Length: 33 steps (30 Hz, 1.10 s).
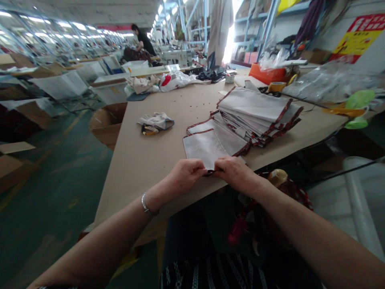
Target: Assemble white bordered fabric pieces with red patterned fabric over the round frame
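Note:
A pale grey fabric piece (201,146) with dark red patterned edging lies near the table's front edge. My left hand (188,172) pinches its near edge. Close beside it, my right hand (233,171) pinches the same edge, with only a narrow gap between the two. Some dark edging shows between my fingertips. Another grey piece lies partly under this one, just behind it. To the right rises a stack of similar grey fabric pieces (254,106) with the same red edging, fanned out unevenly.
A pair of crumpled whitish work gloves (156,121) lies on the brown table (138,160). Beyond are an orange bin (266,74), a tape roll (276,86) and clear plastic bags (333,82). A cardboard box (108,122) stands left of the table. A person (146,42) works far back.

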Motion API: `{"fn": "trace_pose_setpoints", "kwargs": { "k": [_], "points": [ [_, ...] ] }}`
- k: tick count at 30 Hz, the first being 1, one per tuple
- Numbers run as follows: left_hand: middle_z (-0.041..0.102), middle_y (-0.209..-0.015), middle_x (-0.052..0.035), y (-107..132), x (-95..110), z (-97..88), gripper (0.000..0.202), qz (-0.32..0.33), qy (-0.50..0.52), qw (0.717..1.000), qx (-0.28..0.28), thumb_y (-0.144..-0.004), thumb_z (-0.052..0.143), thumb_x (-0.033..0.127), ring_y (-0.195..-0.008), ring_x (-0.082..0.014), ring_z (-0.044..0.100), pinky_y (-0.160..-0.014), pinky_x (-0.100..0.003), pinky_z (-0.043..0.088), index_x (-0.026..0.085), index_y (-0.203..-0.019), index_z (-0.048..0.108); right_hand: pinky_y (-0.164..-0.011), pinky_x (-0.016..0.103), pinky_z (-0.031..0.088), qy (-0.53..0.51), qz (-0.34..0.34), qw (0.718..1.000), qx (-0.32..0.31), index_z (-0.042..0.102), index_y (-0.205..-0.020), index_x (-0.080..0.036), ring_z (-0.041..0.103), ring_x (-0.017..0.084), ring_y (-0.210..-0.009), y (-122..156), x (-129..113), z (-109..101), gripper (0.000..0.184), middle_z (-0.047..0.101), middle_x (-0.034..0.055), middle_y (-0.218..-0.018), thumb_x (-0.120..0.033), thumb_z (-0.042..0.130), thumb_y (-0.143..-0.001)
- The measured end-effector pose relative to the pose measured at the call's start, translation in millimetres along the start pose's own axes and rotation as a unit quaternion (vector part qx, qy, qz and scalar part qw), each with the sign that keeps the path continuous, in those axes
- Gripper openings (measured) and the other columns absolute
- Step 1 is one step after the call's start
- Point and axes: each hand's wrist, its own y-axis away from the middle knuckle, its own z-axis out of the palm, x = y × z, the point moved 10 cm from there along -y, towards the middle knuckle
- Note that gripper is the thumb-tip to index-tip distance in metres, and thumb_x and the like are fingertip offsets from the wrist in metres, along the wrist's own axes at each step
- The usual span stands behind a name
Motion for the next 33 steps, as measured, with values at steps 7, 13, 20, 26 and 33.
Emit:
{"fn": "trace_pose_setpoints", "kwargs": {
  "k": [7, 13, 20, 26, 33],
  "points": [
    [0.063, -0.063, -0.0005, 12, -6, 1.3, 0.017, -0.040, -0.001, 0.999, 0.004, -0.081, 0.053, 0.016, -0.059, -0.0096, 0.054, -0.056, -0.020, 0.040, 0.013, -0.069, 0.064, -0.070, 0.025, 0.040, -0.064, 0.032, 0.997, -0.014, 0.066, -0.098, -0.019, 0.060, 0.015, -0.082, 0, -13, 5, 0.027, 0.067, 0.0019, -0.087, -0.042, 0.063, -0.084],
    [0.065, -0.072, -0.0030, 26, 22, -18.3, 0.019, 0.027, -0.133, 0.988, 0.077, -0.088, 0.051, 0.020, -0.065, -0.0115, 0.057, -0.061, -0.023, 0.043, 0.014, -0.075, 0.063, -0.075, 0.030, 0.042, 0.147, 0.002, 0.989, -0.014, 0.066, -0.091, -0.016, 0.060, 0.022, -0.089, 4, -27, -1, 0.019, 0.065, 0.0103, -0.092, -0.012, 0.048, -0.087],
    [0.060, -0.070, -0.0036, 53, 12, 4.8, 0.020, 0.035, -0.282, 0.958, 0.034, -0.089, 0.044, 0.013, -0.064, -0.0148, 0.056, -0.061, -0.027, 0.044, 0.016, -0.075, 0.059, -0.069, 0.029, 0.039, 0.078, 0.184, 0.977, 0.072, 0.060, -0.111, -0.018, 0.065, 0.021, -0.083, 48, 33, -42, 0.032, 0.069, 0.0084, -0.096, -0.010, 0.041, -0.087],
    [0.061, -0.089, -0.0066, 78, 42, 2.9, 0.020, 0.043, -0.088, 0.972, 0.215, -0.088, 0.054, 0.037, -0.079, -0.0168, 0.059, -0.070, -0.030, 0.051, 0.018, -0.093, 0.054, -0.058, 0.029, 0.031, 0.092, 0.169, 0.979, 0.072, 0.058, -0.083, -0.018, 0.066, 0.022, -0.074, 70, 10, -44, 0.023, 0.069, 0.0063, -0.080, -0.027, 0.040, -0.094],
    [0.062, -0.113, -0.0132, 71, 73, 15.1, 0.032, 0.038, -0.173, 0.955, 0.238, -0.083, 0.051, 0.017, -0.108, -0.0283, 0.056, -0.094, -0.046, 0.047, 0.019, -0.115, 0.055, -0.051, 0.028, 0.028, 0.110, 0.119, 0.986, 0.046, 0.059, -0.080, -0.019, 0.067, 0.020, -0.066, 63, -18, -28, 0.021, 0.069, 0.0051, -0.074, -0.016, 0.041, -0.091]
  ]
}}
